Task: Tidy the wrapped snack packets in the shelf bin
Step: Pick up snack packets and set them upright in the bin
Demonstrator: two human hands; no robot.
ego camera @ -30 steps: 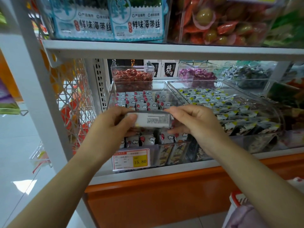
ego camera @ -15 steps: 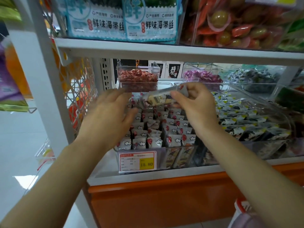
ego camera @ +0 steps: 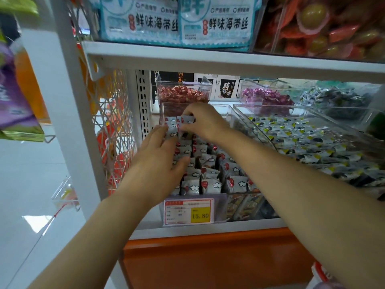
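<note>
At the back of the clear shelf bin (ego camera: 218,205), the right hand (ego camera: 203,122) has lowered its snack packet (ego camera: 188,120) into the rear row, still pinching it. The left hand (ego camera: 160,155), fingers straight, has slid forward against the packet rows (ego camera: 208,184). Red-wrapped candies (ego camera: 182,95) sit behind; a price tag (ego camera: 188,212) fronts the bin.

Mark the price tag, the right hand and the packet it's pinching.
price tag (ego camera: 188,212), head view, middle of its printed face.
right hand (ego camera: 205,120), head view, back of the hand.
packet (ego camera: 189,120), head view, white wrapper beside the fingertips.

Right hand (ego camera: 203,119) pinches a rear packet (ego camera: 188,119); left hand (ego camera: 158,155) touches neighbouring packets (ego camera: 173,131).
</note>
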